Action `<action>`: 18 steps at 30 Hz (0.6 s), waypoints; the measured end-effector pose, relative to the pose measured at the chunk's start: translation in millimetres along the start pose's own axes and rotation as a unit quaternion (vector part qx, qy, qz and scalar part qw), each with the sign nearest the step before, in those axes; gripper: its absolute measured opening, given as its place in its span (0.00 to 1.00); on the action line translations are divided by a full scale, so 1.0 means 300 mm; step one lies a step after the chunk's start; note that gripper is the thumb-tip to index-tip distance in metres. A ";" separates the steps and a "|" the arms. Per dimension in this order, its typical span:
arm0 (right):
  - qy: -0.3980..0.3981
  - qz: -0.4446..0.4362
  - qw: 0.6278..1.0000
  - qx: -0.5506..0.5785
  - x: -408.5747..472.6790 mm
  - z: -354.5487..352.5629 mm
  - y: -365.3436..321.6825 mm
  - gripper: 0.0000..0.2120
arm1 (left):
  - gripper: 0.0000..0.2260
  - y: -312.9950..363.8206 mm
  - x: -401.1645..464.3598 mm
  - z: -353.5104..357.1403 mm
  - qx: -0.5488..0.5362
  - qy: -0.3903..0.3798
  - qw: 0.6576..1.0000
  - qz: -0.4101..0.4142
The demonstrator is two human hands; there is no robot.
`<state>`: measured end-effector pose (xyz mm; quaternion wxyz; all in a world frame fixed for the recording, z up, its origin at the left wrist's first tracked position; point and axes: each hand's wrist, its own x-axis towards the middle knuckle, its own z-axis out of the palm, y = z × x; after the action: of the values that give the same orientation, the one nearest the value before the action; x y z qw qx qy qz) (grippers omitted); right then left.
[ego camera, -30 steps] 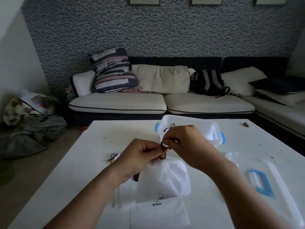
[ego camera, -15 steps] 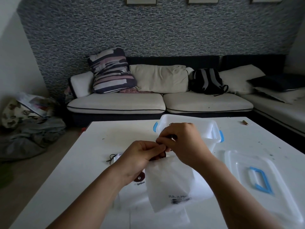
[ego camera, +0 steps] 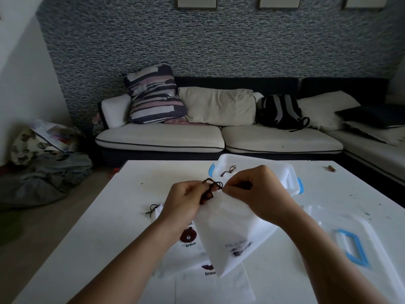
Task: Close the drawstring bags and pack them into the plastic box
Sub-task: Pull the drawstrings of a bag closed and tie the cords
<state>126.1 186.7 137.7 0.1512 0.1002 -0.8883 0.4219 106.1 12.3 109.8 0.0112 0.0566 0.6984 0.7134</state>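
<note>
A white drawstring bag [ego camera: 228, 235] hangs tilted above the table, held at its gathered top. My left hand [ego camera: 186, 201] pinches the dark cord [ego camera: 211, 186] at the bag's mouth from the left. My right hand [ego camera: 256, 189] pinches the mouth from the right. Under it lie more white bags [ego camera: 188, 240] printed with a brown bear and "broun"; one shows a loose dark cord [ego camera: 152, 209]. Behind my hands stands the white plastic box [ego camera: 287, 174] with blue clips, and a bag's cord [ego camera: 228, 171] shows inside it.
The box's clear lid [ego camera: 341, 235] with a blue handle lies flat on the white table [ego camera: 105, 216] at the right. A small brown object [ego camera: 331, 168] rests near the table's far right edge. A sofa with cushions and a backpack stands beyond the table.
The bag has swung from hanging straight to tilting right and lower, its printed side now showing reversed. Both hands stayed at its mouth and rose slightly; the cord loops now stick up between them.
</note>
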 end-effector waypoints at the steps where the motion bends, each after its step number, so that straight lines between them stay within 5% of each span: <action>1: 0.001 -0.005 1.000 -0.003 -0.001 0.011 -0.004 0.05 | 0.13 -0.004 -0.004 0.003 0.020 0.001 1.000 0.011; 13: 0.081 -0.008 0.997 0.012 -0.014 0.079 -0.014 0.06 | 0.15 -0.011 -0.017 0.033 -0.031 -0.015 0.998 -0.049; 18: 0.027 -0.031 0.999 -0.015 -0.013 0.076 -0.004 0.08 | 0.11 -0.019 -0.032 0.040 -0.081 -0.006 0.993 -0.086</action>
<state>126.0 168.3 123.6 0.1898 0.1140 -0.8864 0.4065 116.5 23.6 103.6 0.0812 -0.0010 0.6407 0.7635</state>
